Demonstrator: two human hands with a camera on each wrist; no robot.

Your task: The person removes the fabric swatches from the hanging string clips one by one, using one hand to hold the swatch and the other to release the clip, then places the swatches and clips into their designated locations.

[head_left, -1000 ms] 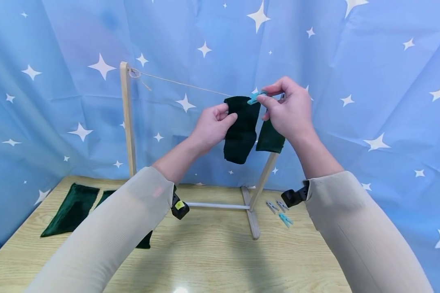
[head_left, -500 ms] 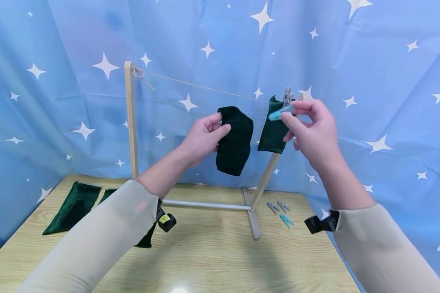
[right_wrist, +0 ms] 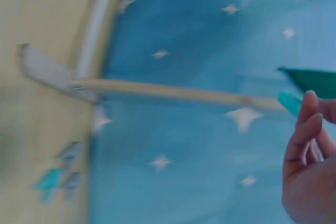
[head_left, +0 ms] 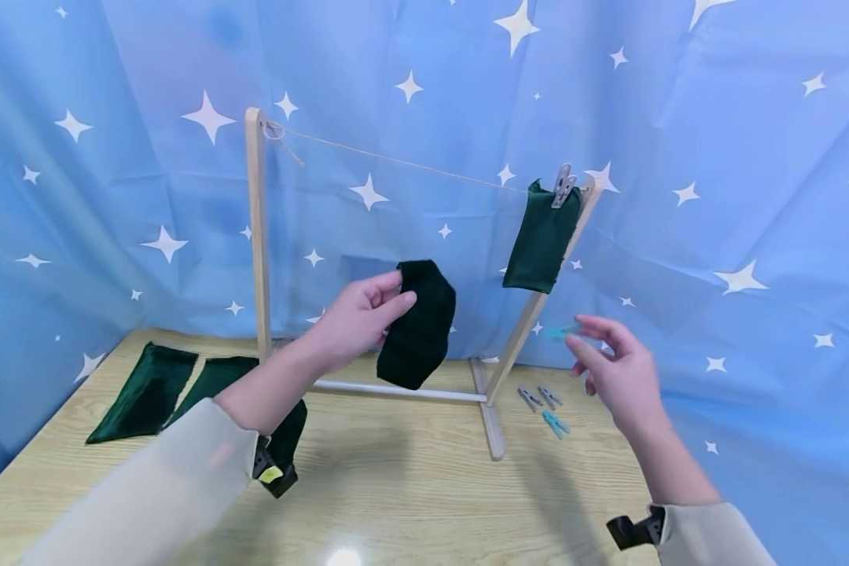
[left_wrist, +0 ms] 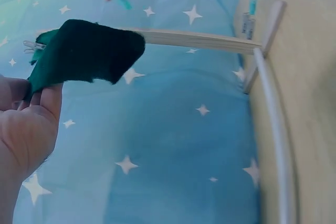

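Observation:
My left hand [head_left: 350,326] pinches a dark green cloth piece [head_left: 424,330] by its upper left edge, and the cloth hangs in the air below the string. In the left wrist view the thumb and fingers close on one end of the green cloth [left_wrist: 86,51]. Over on the right, my right hand [head_left: 622,381] pinches a teal clothespin [head_left: 560,332] between thumb and fingertips, blurred in the head view. Another green cloth [head_left: 538,240] hangs from the string [head_left: 396,161], held by a grey clothespin [head_left: 563,189] near the right post [head_left: 527,334].
Two grey clothespins [head_left: 529,398] and a teal one [head_left: 556,425] lie on the table [head_left: 410,487] right of the rack's foot [head_left: 493,432]. More green cloths [head_left: 141,393] lie at the left, partly behind my left arm. A star-patterned curtain [head_left: 410,212] hangs behind the rack.
Both hands have come down from the string, the left hand moving left with its cloth, the right hand moving right with the teal clothespin. The hung cloth and its grey clothespin are now uncovered.

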